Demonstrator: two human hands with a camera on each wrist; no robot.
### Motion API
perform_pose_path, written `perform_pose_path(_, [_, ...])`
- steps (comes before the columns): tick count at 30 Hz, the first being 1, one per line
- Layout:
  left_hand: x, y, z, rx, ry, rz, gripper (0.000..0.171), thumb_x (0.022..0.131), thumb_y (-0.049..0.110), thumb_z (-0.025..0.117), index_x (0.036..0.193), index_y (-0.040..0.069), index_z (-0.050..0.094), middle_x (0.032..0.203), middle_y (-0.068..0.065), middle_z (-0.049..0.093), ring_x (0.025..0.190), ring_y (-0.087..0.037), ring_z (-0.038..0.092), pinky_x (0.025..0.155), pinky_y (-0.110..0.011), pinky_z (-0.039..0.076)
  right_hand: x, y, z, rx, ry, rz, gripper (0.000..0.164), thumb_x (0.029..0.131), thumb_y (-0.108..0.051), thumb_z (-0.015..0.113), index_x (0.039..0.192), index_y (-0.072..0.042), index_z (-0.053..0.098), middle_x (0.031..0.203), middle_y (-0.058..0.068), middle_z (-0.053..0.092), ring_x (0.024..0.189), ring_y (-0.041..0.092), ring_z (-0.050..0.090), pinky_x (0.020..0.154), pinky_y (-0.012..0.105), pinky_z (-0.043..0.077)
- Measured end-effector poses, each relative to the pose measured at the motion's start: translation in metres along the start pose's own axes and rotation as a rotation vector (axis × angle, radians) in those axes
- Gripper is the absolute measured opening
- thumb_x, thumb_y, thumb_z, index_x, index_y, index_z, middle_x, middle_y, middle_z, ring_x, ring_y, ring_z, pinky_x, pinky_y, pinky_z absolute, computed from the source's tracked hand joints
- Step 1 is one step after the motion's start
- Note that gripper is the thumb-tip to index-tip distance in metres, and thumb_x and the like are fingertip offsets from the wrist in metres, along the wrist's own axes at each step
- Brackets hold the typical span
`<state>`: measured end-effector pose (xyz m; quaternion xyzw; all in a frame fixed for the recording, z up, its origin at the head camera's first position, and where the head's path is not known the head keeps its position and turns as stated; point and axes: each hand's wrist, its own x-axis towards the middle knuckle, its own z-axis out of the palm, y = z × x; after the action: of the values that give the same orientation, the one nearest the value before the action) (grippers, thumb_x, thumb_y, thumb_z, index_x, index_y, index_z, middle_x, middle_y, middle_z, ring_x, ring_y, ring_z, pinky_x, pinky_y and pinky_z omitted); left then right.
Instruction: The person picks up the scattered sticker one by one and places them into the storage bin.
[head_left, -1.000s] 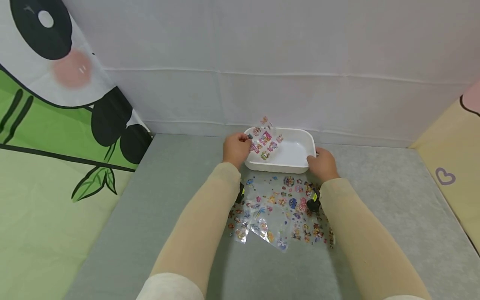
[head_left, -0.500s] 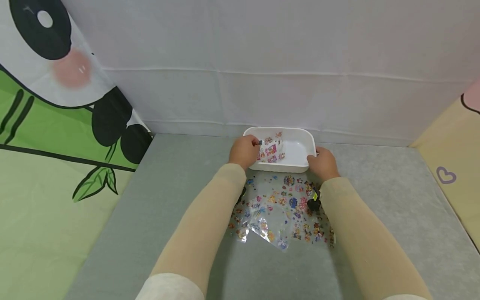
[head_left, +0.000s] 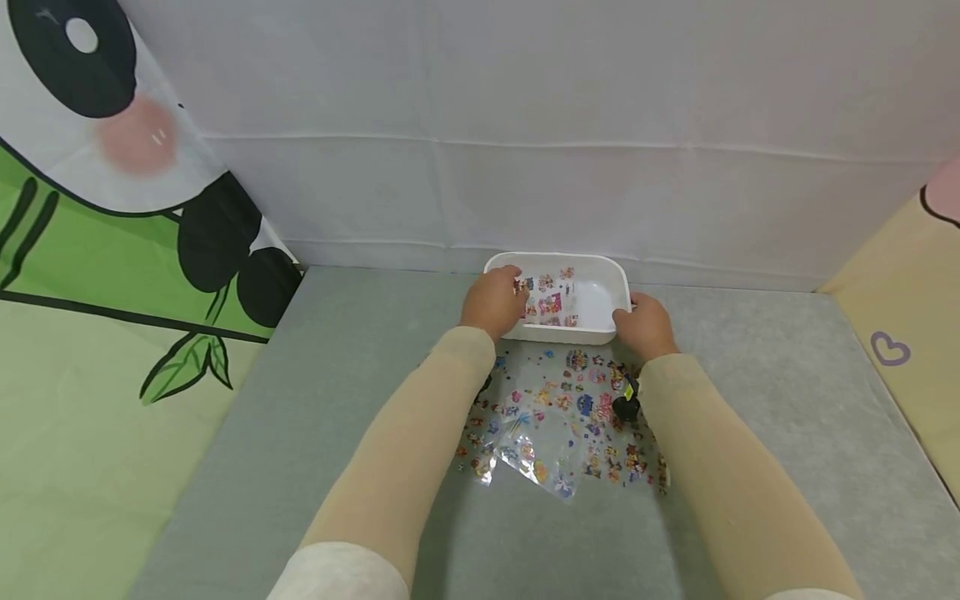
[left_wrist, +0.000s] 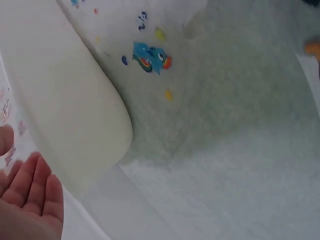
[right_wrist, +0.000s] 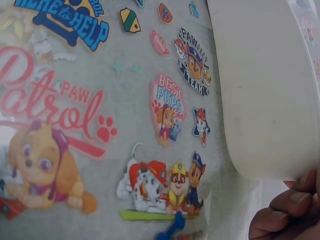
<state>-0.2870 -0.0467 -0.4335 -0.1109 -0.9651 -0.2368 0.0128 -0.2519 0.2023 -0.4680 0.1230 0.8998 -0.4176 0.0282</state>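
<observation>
A white rectangular tray (head_left: 558, 334) stands at the far side of the table, near the wall. Inside it lies a clear sticker sheet (head_left: 551, 303) with small pink cartoon prints, its left part hidden by my left hand (head_left: 495, 302). That hand is over the tray's left end; in the left wrist view its thumb and fingers (left_wrist: 34, 187) are apart, with nothing visible between them. My right hand (head_left: 647, 327) grips the tray's right end, and in the right wrist view its fingers (right_wrist: 285, 207) curl at the tray's lower corner.
Several clear sticker sheets (head_left: 555, 400) with colourful cartoon figures lie overlapping on the grey table (head_left: 517, 550), just in front of the tray. A white cloth wall (head_left: 555, 192) rises right behind it. Printed panels flank the table on both sides.
My left hand has moved right and over the tray, lowering the pinched sticker sheet into it; its fingers have since parted. The right hand has stayed at the tray's right end.
</observation>
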Motion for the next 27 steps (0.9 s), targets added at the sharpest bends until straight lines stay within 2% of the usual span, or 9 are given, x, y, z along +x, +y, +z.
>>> perform_pose_path(3, [0.001,-0.001,-0.004,0.004,0.034,0.001,0.046,0.103,0.027,0.066,0.144,0.008,0.058,0.130,-0.007,0.068,0.115,-0.022,0.065,0.098,-0.038,0.052,0.000,0.000,0.001,-0.003,0.002,0.000,0.053,0.103,-0.015,0.048,0.148,0.011,0.044,0.142,0.031,0.054,0.124,0.044,0.055,0.101,0.056,0.047])
perform_pose_path(7, [0.002,-0.005,-0.009,0.018,0.048,0.016,0.045,0.102,0.025,0.067,0.143,0.008,0.059,0.135,-0.007,0.065,0.123,-0.023,0.061,0.102,-0.038,0.049,0.000,0.000,0.001,-0.005,0.004,-0.002,0.053,0.103,-0.015,0.047,0.148,0.011,0.044,0.142,0.031,0.054,0.123,0.043,0.056,0.100,0.056,0.048])
perform_pose_path(12, [0.002,-0.012,-0.016,0.044,0.031,0.030,0.041,0.103,0.024,0.066,0.141,0.008,0.061,0.132,-0.006,0.067,0.120,-0.022,0.062,0.102,-0.037,0.049,0.001,0.001,0.000,-0.001,0.004,-0.005,0.052,0.103,-0.016,0.047,0.148,0.011,0.045,0.140,0.031,0.055,0.119,0.042,0.056,0.098,0.054,0.048])
perform_pose_path(16, [-0.004,-0.021,-0.022,0.040,0.012,0.059,0.037,0.103,0.023,0.066,0.136,0.007,0.063,0.126,-0.008,0.068,0.115,-0.023,0.063,0.098,-0.038,0.050,0.000,0.001,0.001,-0.012,0.004,-0.003,0.052,0.103,-0.017,0.047,0.147,0.011,0.046,0.139,0.031,0.056,0.117,0.041,0.056,0.097,0.053,0.049])
perform_pose_path(27, [-0.035,-0.039,-0.027,0.050,-0.059,0.163,0.032,0.101,0.022,0.069,0.128,0.005,0.067,0.117,-0.007,0.070,0.104,-0.023,0.065,0.093,-0.039,0.052,0.001,0.001,0.003,0.006,0.006,0.002,0.053,0.103,-0.017,0.047,0.148,0.010,0.045,0.139,0.031,0.055,0.122,0.043,0.056,0.101,0.055,0.048])
